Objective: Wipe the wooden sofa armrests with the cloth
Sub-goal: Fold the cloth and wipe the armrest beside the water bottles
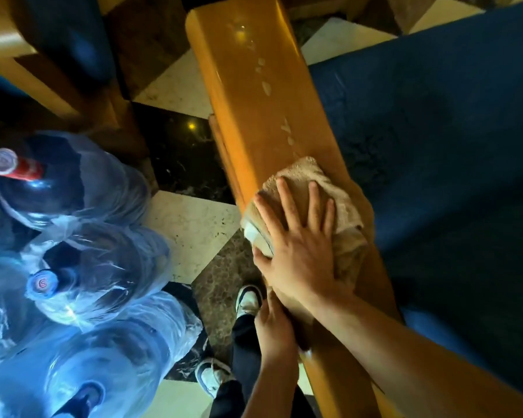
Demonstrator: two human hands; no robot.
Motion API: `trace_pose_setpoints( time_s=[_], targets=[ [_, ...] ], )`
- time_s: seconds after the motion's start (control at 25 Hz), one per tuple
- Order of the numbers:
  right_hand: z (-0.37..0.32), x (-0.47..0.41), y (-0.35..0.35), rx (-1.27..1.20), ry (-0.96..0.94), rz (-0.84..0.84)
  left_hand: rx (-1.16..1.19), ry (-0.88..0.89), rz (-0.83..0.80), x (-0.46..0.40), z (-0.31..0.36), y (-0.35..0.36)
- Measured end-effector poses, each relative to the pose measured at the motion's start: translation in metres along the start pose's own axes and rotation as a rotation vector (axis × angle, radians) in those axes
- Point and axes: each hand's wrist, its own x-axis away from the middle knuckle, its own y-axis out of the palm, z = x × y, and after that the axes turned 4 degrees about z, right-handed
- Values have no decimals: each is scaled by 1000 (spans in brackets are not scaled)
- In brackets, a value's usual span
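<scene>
Cloth (323, 188), soft, limp terry, lying bunched on the glossy wooden armrest (254, 95): right hand (299, 248) is pressing it flat-palmed, fingers spread; left hand (274, 330) is curling around the armrest's edge.

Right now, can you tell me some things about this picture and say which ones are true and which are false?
1. The right hand presses flat on the cloth. True.
2. The cloth lies on the blue cushion. False: it lies on the wooden armrest.
3. Pale spots show on the armrest beyond the cloth. True.
4. The left hand holds a bottle. False: it rests at the armrest's edge.
5. Big water bottles wrapped in plastic stand nearby. True.
</scene>
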Motion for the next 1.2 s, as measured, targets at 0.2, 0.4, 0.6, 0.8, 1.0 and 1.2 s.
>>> trace_pose_setpoints(
  time_s=[0.2,0.4,0.6,0.8,1.0,1.2],
  targets=[
    [-27,-140,0,-16,117,15,5,31,71,-4,46,11],
    [12,-105,-11,-45,84,54,20,190,84,-30,121,15],
    [54,-61,-10,-146,522,41,43,181,119,-24,128,24],
    [122,-209,-16,-892,734,-265,32,171,63,-36,125,9],
    [101,-155,-2,-292,201,12,81,64,-16,-46,118,-8],
    [2,-50,5,-89,-227,17,86,-71,20,-32,85,0]
  ],
)
